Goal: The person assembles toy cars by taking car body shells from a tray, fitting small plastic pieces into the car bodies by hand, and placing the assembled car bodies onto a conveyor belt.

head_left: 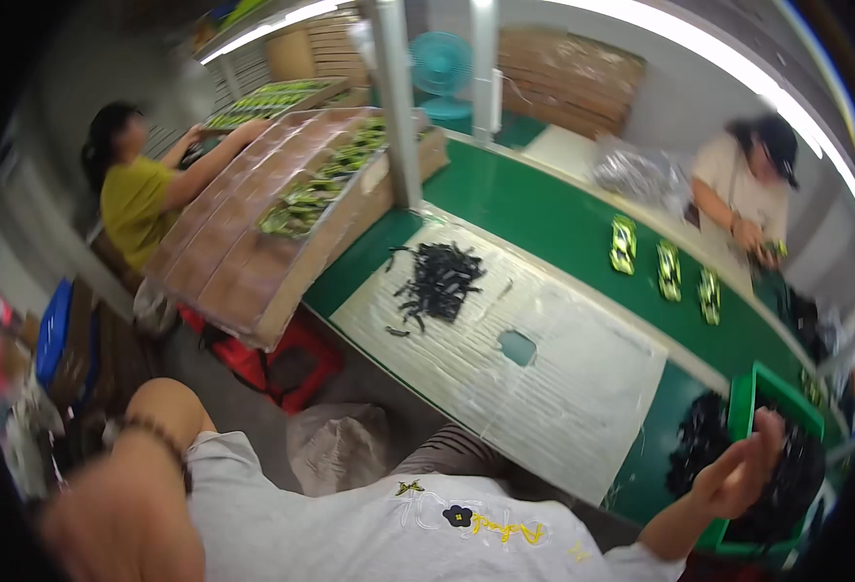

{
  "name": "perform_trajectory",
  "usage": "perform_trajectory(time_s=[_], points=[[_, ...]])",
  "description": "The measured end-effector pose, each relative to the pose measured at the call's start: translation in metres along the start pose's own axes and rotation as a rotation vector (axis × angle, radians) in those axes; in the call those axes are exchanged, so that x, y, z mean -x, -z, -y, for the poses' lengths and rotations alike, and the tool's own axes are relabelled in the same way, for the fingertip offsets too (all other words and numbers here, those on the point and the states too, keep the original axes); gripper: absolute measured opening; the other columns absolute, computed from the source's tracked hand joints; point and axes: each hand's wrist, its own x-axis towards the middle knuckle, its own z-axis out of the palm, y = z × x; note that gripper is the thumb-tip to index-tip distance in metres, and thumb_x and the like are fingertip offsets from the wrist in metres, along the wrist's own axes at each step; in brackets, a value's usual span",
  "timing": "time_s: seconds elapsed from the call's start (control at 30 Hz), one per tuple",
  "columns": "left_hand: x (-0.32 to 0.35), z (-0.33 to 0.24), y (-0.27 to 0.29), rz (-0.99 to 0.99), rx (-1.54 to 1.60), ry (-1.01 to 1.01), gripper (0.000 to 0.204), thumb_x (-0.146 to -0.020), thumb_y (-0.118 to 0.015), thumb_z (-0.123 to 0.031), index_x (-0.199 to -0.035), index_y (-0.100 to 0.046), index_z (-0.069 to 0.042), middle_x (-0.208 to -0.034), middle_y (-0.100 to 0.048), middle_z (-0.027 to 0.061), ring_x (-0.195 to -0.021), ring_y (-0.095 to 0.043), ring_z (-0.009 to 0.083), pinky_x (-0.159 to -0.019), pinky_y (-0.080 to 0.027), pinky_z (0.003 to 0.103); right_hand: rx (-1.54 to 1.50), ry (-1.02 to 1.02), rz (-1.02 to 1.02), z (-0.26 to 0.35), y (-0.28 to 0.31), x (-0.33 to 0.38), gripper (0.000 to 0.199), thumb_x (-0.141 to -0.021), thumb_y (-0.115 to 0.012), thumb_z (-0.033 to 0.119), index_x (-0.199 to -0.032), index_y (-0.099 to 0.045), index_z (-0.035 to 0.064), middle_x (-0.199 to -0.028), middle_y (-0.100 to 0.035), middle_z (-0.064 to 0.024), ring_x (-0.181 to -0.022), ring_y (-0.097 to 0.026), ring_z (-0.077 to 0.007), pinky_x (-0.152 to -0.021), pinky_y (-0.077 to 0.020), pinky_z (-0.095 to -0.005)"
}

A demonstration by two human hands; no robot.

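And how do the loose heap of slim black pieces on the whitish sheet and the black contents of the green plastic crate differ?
The heap spreads loose on the flat sheet; the contents sit within the crate's walls. The heap is unobstructed; the contents are partly hidden behind the right hand. Both look black.

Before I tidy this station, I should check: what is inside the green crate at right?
Dark, glossy pieces show inside the green crate. The right hand covers part of it, and anything beneath the top layer cannot be seen.
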Motion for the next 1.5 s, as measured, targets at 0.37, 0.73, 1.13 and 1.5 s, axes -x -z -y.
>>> perform_trajectory(time_s=[0.37, 0.73, 1.13, 1.5], points=[[0.246, -0.058, -0.017, 1.456, 0.583, 1.210, 0.033, -0.081, -0.052, -0.002, -0.113, -0.056, -0.003, -0.112, -0.057, 0.0196, -0.109, -0.052, 0.0346, -0.094, -0.040, 0.038, 0.042, -0.362, 0.536, 0.006, -0.030, 0.106, 0.019, -0.077, -0.055, -0.003, -0.094, -0.062, -0.0020, -0.107, -0.061, -0.0190, -0.090, -0.058, -0.0356, -0.077, -0.0458, -0.0419], [0.292, -0.039, -0.077, 1.781, 0.650, 1.011, 0.017, -0.078, -0.055, 0.003, -0.094, -0.051, -0.002, -0.081, -0.054, 0.0224, -0.080, -0.054, 0.0392, -0.069, -0.043, 0.043, 0.113, -0.557, 0.383, 0.020, 0.001, 0.119, 0.016, -0.072, -0.060, -0.005, -0.087, -0.064, -0.0016, -0.098, -0.064, -0.0156, -0.076, -0.060, -0.0313, -0.068, -0.0471, -0.0375], [0.290, -0.071, -0.053, 1.895, 0.673, 1.374, 0.031, -0.077, -0.061, -0.002, -0.106, -0.051, 0.002, -0.086, -0.057, 0.0114, -0.076, -0.055, 0.0235, -0.068, -0.045, 0.034, 0.172, -0.683, 0.290, 0.011, 0.007, 0.152, 0.018, -0.071, -0.063, -0.001, -0.089, -0.064, 0.0032, -0.098, -0.065, -0.0098, -0.075, -0.061, -0.0262, -0.068, -0.0476, -0.0353], [0.124, -0.116, -0.080, 1.050, 0.577, 1.279, 0.023, -0.083, -0.057, -0.004, -0.105, -0.059, 0.002, -0.095, -0.062, 0.0128, -0.091, -0.059, 0.0202, -0.076, -0.049, 0.029, 0.342, -0.584, 0.833, -0.035, -0.033, 0.158, 0.013, -0.075, -0.053, 0.007, -0.083, -0.064, 0.0060, -0.082, -0.062, -0.0052, -0.081, -0.057, -0.0235, -0.075, -0.0422, -0.0361]])
